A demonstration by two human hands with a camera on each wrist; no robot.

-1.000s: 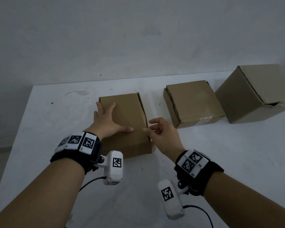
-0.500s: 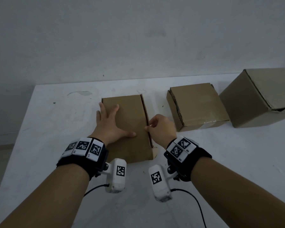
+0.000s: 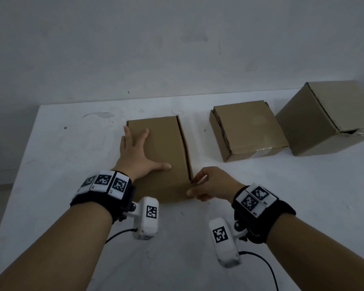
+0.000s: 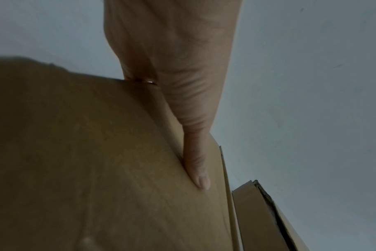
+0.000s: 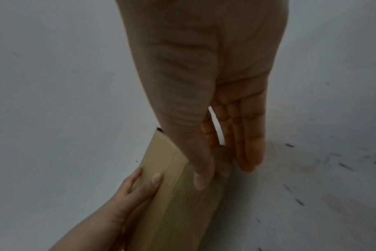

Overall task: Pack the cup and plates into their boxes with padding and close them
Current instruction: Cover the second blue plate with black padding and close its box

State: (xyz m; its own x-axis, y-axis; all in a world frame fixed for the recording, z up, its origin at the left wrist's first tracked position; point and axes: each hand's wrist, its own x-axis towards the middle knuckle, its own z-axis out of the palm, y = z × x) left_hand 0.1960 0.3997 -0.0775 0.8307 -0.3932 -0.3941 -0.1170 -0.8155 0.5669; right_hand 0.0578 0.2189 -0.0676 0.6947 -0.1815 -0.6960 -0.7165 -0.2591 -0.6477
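On the white table [image 3: 282,206] stand 3 brown cardboard boxes. The nearest box [image 3: 168,148] lies in front of the person with its lid down. The left hand [image 3: 138,153] rests flat on the lid, fingers [image 3: 127,135] straight and spread, thumb pointing right. The right hand [image 3: 213,182] is at the box's near right corner; from the right wrist its thumb lies against the cardboard while the 4 fingers [image 5: 245,135] hang straight beside the box, gripping nothing. Right of it sits a second, flatter box [image 3: 248,129], closed, and further right a bigger box [image 3: 324,116] whose near flap gapes a little. Neither cup nor plates can be seen
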